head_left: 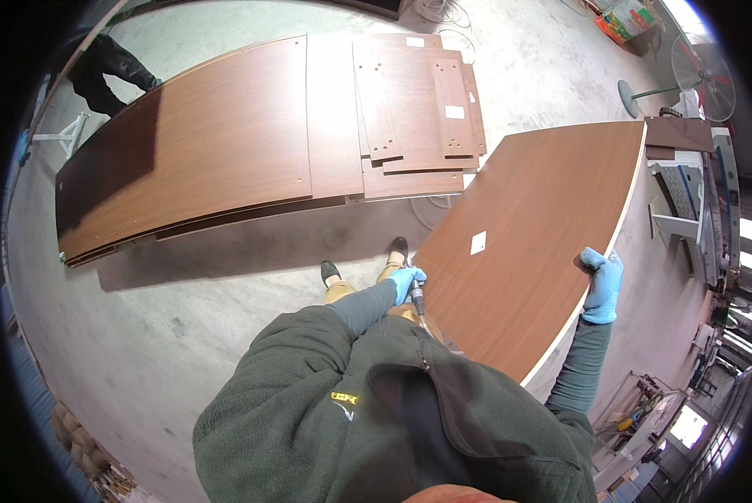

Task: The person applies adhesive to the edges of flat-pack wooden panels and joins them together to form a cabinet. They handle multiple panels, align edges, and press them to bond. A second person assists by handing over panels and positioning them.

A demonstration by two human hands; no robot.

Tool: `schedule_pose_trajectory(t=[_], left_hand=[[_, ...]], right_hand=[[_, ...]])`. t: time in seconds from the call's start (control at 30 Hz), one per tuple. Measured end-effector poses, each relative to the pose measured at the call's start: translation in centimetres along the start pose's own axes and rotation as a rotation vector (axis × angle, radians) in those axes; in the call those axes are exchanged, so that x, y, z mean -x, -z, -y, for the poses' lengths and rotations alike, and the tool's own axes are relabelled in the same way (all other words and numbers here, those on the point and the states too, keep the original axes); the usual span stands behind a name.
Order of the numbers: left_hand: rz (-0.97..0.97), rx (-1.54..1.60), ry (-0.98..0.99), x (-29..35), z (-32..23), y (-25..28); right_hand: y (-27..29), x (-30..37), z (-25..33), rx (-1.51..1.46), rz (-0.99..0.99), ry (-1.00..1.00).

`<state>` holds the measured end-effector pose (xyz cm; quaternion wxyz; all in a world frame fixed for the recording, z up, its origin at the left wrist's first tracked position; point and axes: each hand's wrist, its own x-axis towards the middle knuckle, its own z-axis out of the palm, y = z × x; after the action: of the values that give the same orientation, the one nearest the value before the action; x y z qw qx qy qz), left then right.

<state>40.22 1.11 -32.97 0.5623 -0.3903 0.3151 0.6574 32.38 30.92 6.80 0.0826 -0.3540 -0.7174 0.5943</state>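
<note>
A large brown wood-grain panel [527, 226] with pale edges and a small white label leans in front of my body, slanting to the right. My right hand [602, 285], in a light-blue glove, grips its right edge, thumb on the brown face. At the panel's left edge, my gloved left hand [407, 283] is closed around a small grey-and-black tool [418, 300] with a slim end pointing down; it looks like an air blow gun, though the fingers hide part of it. Whether this hand also bears on the panel, I cannot tell.
Ahead on the left, a long stack of brown panels [225, 134] lies raised off the floor, with smaller drilled boards [418, 105] on its right end. A person in dark trousers [103, 74] stands beyond it. A pedestal fan [702, 80] and racks [686, 210] stand at the right.
</note>
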Motion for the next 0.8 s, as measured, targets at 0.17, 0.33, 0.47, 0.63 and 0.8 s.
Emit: schedule_pose_trajectory(t=[0.17,0.33,0.47,0.63,0.8], left_hand=[[0.015,-0.083,0.007,2.0,-1.4,-0.9],[-0.065,-0.093,-0.188,5.7,-4.1,-2.3],[-0.038,0.036,-0.329,8.1,-7.7,-1.8],[-0.117,-0.111,-0.535,10.3,-13.2,1.2],[-0.296,-0.229,-0.708,10.3,-18.6,3.5]], right_hand=[[-0.2,0.2,0.6,-0.008,0.160,-0.028],[-1.1,1.1,1.4,0.056,0.106,-0.036],[-1.7,2.4,2.3,0.081,0.099,-0.044],[-1.8,3.0,2.5,0.084,0.170,-0.056],[-0.9,3.3,1.9,0.073,0.130,-0.074]])
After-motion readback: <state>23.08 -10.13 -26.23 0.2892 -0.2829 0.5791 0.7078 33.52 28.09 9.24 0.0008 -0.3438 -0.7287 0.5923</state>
